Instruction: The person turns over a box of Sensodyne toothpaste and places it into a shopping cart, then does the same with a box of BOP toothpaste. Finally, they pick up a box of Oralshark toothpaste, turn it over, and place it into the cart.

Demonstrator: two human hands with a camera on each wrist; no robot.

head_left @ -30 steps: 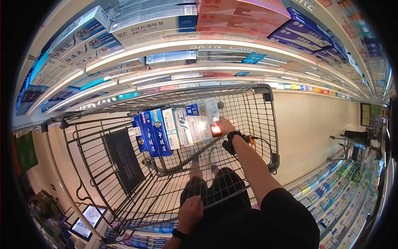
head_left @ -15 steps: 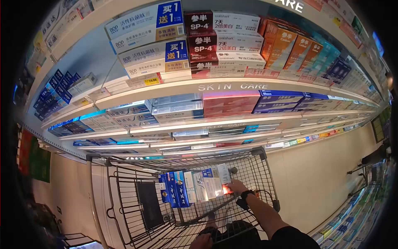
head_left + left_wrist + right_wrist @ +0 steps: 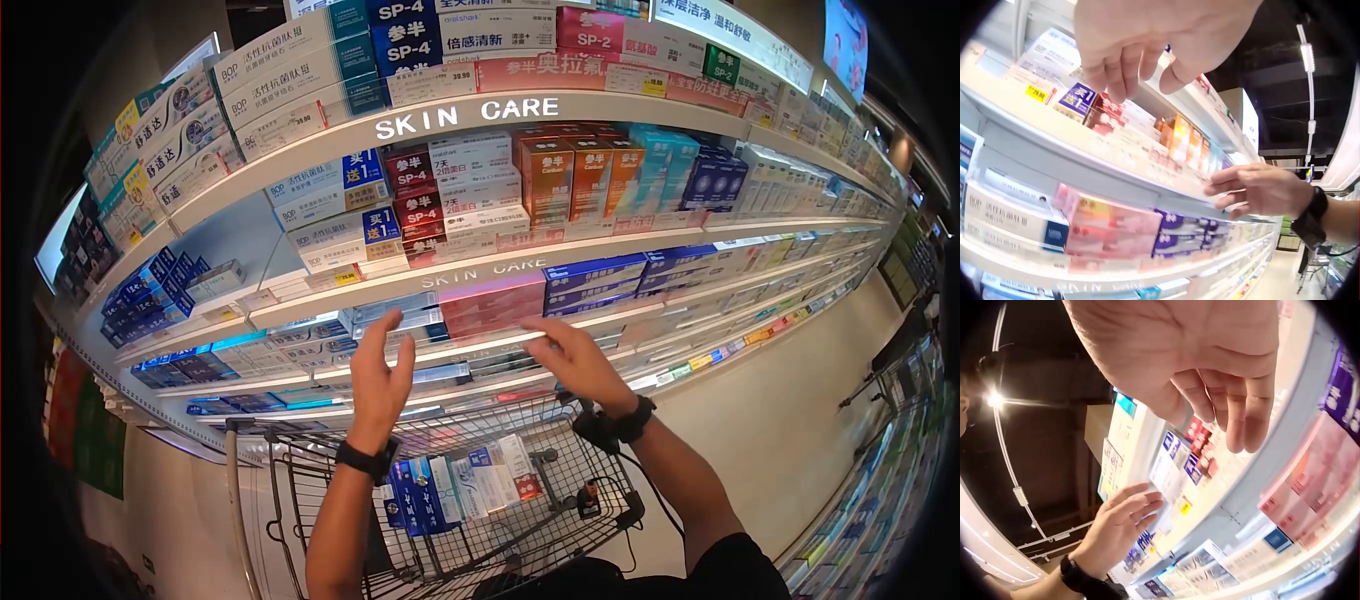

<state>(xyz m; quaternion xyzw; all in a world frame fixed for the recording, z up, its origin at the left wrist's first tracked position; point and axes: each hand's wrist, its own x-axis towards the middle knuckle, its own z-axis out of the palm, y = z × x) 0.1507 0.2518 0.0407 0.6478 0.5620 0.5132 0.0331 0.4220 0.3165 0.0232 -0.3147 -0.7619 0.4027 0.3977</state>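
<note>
Both hands are raised in front of the shelves, apart from each other, with nothing in them. The left hand [image 3: 378, 385], fingers loosely extended, overlaps a stack of white-and-blue toothpaste boxes [image 3: 400, 318] in the head view. To its right the right hand [image 3: 578, 362] reaches in with relaxed fingers, close below the pink boxes [image 3: 490, 308]. In the left wrist view, the left palm [image 3: 1166, 28] hangs before a shelf with dark-red boxes [image 3: 1105, 114] and orange boxes [image 3: 1188, 142]. The right wrist view shows the right palm [image 3: 1185, 350] above similar pink boxes [image 3: 1313, 481].
Below the hands stands a wire shopping cart [image 3: 300, 500] holding a row of boxes, among them blue ones [image 3: 420, 495] and a white-and-red one [image 3: 522, 468]. Shelf edges [image 3: 440, 118] project in tiers. Purple boxes [image 3: 595, 280] sit right of the pink ones. Floor [image 3: 690, 440] extends rightward.
The right hand has let go of the white-and-red box in the cart and risen to the shelves. The left hand has left the cart's near rim and risen too. The head view has tilted upward.
</note>
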